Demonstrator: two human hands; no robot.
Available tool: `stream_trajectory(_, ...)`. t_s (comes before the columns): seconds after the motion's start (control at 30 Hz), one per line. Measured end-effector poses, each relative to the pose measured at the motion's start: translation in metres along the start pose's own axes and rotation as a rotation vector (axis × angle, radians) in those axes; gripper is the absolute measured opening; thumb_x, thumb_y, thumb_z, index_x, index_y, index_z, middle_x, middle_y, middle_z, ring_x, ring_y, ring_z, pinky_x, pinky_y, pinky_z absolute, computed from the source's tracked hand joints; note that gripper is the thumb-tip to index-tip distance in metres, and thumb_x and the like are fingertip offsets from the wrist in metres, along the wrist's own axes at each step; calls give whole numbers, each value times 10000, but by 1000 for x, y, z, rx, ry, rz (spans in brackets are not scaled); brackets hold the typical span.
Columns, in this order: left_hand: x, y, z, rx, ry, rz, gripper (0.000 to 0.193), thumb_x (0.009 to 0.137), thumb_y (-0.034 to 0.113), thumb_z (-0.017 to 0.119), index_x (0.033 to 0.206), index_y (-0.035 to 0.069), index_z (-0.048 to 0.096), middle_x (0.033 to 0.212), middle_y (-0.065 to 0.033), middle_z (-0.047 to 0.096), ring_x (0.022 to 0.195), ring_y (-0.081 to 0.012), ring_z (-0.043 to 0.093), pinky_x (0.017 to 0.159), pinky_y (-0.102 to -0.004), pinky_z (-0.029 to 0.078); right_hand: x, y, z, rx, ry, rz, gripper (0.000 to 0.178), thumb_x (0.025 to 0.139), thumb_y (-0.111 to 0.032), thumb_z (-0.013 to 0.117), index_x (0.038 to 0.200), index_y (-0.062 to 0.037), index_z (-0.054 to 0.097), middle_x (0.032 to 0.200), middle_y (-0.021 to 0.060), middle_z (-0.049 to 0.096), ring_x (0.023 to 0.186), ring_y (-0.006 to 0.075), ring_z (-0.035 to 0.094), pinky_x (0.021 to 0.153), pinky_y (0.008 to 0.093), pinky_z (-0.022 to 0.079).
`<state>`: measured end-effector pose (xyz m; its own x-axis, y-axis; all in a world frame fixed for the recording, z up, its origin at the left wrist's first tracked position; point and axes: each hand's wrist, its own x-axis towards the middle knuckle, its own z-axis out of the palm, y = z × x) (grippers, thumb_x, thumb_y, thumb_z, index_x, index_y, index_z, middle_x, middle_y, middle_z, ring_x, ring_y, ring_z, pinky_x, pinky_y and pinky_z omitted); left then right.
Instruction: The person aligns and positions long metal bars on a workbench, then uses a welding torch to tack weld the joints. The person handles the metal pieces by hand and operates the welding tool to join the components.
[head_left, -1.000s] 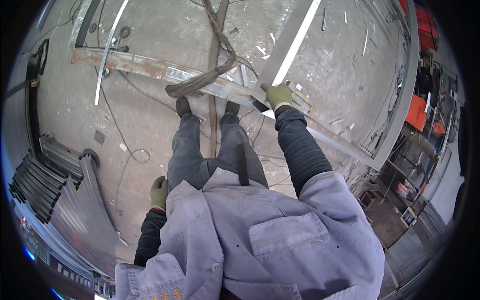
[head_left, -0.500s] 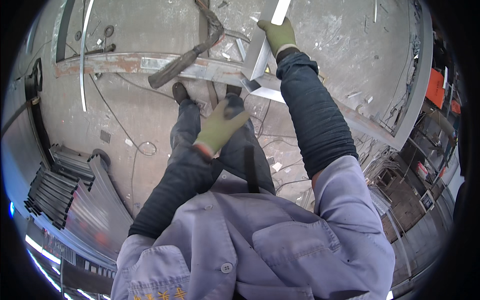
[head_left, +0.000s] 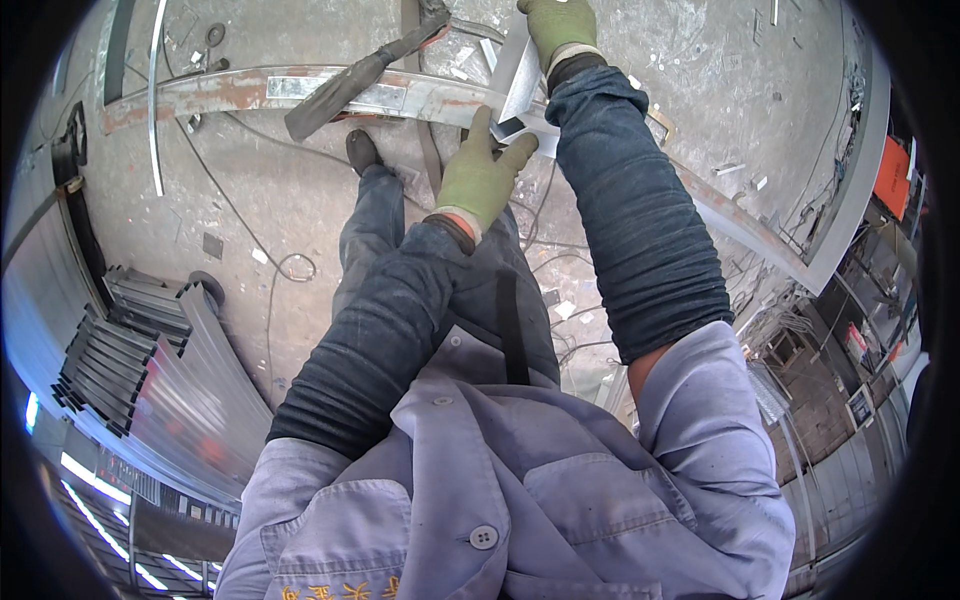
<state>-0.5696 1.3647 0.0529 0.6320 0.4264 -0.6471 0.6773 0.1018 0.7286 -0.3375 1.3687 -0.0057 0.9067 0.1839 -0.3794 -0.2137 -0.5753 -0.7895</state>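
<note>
My right hand (head_left: 560, 30), in a green glove, is closed around a shiny metal channel (head_left: 515, 75) near the top of the view. The channel's lower end rests at the rusty steel beam (head_left: 235, 90) of a frame near my feet. My left hand (head_left: 475, 180), gloved in green too, is beside that lower end with thumb and forefinger spread apart. I cannot tell whether its fingertips touch the metal. Left of the channel, a dark wrapped tool or cable end (head_left: 335, 100) lies across the beam.
Cables (head_left: 268, 250) trail over the littered floor. A stack of ribbed metal profiles (head_left: 200, 390) stands at left, near a thin bright strip (head_left: 155, 100). The frame's grey side beam (head_left: 850, 190) runs along the right, with an orange sheet (head_left: 892, 178) beyond it.
My left hand has moved up and right, from in front of my legs to the channel's lower end. My right hand and the channel have shifted slightly up in view.
</note>
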Motion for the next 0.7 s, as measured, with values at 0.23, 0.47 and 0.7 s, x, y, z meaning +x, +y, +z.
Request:
stream_trajectory(0.23,1,-3,7,57,50,-6,708,1023,449,785,1469,-40,531,1145,-267,780,1096,-405,748,984,-468,548,-7,1,-1,-58,32,14,564,873,-189,777,1363,77,692,1258,281,783,1216,428,753,1077,450,571)
stream_trajectory(0.47,-1,15,-1,97,-26,-48,675,1036,466,766,1439,-33,556,1143,-297,768,1116,-461,727,994,-506,535,-10,5,-1,-41,40,-2,566,871,-187,772,1364,79,686,1256,284,784,1214,416,757,1078,442,574)
stream_trajectory(0.7,3,27,-5,132,-34,-71,778,1044,510,742,1553,-41,532,1385,-380,683,1339,-525,650,1089,-525,518,-12,3,-1,-23,36,14,604,864,-186,765,1390,91,659,1250,300,777,1207,426,755,1070,445,578)
